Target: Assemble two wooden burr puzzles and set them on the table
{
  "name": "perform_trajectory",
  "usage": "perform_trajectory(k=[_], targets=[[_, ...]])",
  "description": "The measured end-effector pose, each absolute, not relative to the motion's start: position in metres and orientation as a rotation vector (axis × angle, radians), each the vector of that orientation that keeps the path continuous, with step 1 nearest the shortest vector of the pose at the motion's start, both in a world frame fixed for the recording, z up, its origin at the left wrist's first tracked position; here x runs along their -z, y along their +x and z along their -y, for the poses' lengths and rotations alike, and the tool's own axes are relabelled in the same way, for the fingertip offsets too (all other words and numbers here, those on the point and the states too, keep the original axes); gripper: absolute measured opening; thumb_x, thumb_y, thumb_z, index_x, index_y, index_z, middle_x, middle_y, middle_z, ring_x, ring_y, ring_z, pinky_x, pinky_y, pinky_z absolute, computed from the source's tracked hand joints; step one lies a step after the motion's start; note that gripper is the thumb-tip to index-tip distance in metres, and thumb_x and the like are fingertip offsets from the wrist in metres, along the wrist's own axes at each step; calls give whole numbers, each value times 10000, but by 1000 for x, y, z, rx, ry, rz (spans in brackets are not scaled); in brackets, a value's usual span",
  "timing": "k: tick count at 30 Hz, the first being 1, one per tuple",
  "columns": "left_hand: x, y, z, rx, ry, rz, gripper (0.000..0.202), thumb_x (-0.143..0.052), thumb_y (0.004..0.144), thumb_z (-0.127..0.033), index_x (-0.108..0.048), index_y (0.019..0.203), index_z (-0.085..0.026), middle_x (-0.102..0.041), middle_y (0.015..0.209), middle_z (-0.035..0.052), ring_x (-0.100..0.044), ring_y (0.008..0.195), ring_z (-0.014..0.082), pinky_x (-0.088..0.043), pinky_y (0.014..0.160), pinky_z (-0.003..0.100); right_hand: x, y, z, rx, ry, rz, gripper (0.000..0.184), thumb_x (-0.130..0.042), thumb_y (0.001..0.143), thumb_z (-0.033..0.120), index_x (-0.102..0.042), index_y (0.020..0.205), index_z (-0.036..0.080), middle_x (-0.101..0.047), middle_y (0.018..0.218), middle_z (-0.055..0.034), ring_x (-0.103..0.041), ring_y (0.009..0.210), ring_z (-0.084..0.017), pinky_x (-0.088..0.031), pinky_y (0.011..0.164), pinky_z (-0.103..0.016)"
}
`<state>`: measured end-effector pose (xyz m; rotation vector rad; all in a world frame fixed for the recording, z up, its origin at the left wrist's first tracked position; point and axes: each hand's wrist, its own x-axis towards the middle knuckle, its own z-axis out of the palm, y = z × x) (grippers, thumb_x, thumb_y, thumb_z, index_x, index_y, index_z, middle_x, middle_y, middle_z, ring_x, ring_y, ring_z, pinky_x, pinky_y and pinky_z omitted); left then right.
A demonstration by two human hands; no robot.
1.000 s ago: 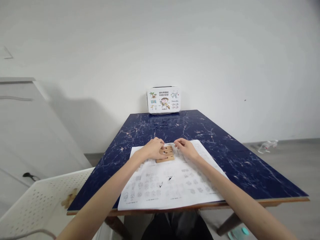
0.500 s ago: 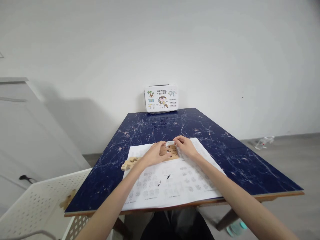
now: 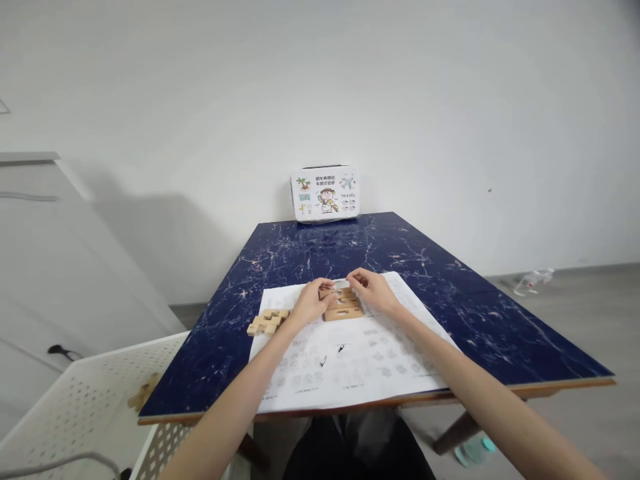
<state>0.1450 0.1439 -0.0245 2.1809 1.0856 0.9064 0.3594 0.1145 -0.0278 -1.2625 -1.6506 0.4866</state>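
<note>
Lower left of frame: white perforated basket (image 3: 75, 407) beside the tabletop (image 3: 450, 313), a small wooden bit lodged at its rim. On the tabletop's left part, a loose wooden block cluster (image 3: 268, 322) lies partly on the printed sheet's (image 3: 350, 373) left edge, apart from both hands, seemingly parked within reach. Centre frame: left hand (image 3: 310, 303) curled, fingertips pressed on the left end of the wooden puzzle piece (image 3: 343, 308), likely to brace it against sliding on the paper. The puzzle piece rests flat on the sheet's upper middle, between the hands. Right hand (image 3: 373, 292) also curled, fingertips pinching at the piece's upper right edge; exact contact too small to resolve. The sheet, showing rows of small diagrams, lies spread under the work, probably for reference. Upper centre: an illustrated box (image 3: 325, 193) stands against the wall at the tabletop's far edge.
</note>
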Motion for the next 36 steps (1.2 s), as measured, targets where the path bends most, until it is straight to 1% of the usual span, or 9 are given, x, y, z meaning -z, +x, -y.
perform_trajectory(k=[6,11,14,17,19,21,26,31,36], targets=[[23,145,-141,-916,2121,-1064,283,-691,858,-197,-704,1141,-212,-739,1146,103,-702,1073,260,-546,1001,416,27,361,-115,-481,-1265,1648,266,-535,917,402,-703,889,199,-748,847,-48,-625,698,-188,-477,689,-299],[21,145,-140,-1067,2025,-1082,239,-684,878,-231,-725,1112,-204,-699,1156,113,-675,1127,278,-497,1072,459,26,361,-114,-487,-1263,1660,271,-536,922,407,-705,898,197,-740,825,-42,-625,695,-188,-470,687,-301],[23,146,-145,-1148,1887,-1079,269,-635,938,-314,-683,1164,-175,-704,1129,129,-722,1012,244,-568,954,412,25,359,-111,-492,-1254,1716,272,-546,931,414,-703,913,192,-740,836,-48,-625,706,-186,-466,686,-300],[27,146,-149,-1177,1748,-1060,326,-587,978,-391,-637,1180,-140,-734,916,105,-730,795,195,-595,767,339,24,357,-108,-502,-1211,1886,272,-603,921,446,-702,911,193,-739,885,-64,-629,753,-194,-474,710,-304],[28,146,-151,-1202,1677,-1052,338,-592,976,-416,-622,1156,-133,-714,795,68,-694,702,166,-564,684,294,24,355,-106,-471,-1157,2008,300,-667,896,491,-708,916,194,-736,935,-79,-641,845,-219,-483,772,-323],[27,146,-151,-1224,1616,-1039,344,-603,967,-440,-608,1132,-138,-685,740,37,-645,628,133,-517,614,253,25,354,-105,-430,-1117,2072,338,-716,872,534,-713,918,199,-735,967,-88,-643,922,-249,-483,826,-348],[22,149,-145,-1183,1515,-963,421,-631,929,-523,-566,1160,-177,-698,850,30,-530,475,69,-340,428,200,27,355,-106,-427,-1079,2093,340,-721,877,549,-709,854,209,-727,906,-72,-644,875,-250,-473,794,-355],[15,152,-138,-1136,1458,-911,385,-604,942,-543,-577,1089,-188,-606,781,-24,-380,422,33,-231,391,178,32,356,-112,-466,-1085,2089,344,-719,883,538,-685,832,200,-699,862,-61,-623,816,-230,-450,747,-343],[10,153,-134,-1095,1397,-902,370,-559,967,-557,-591,1017,-191,-589,836,-8,-384,466,36,-196,392,163,32,358,-112,-435,-1121,2038,322,-706,908,521,-677,891,201,-668,918,-66,-610,864,-229,-456,779,-345]])
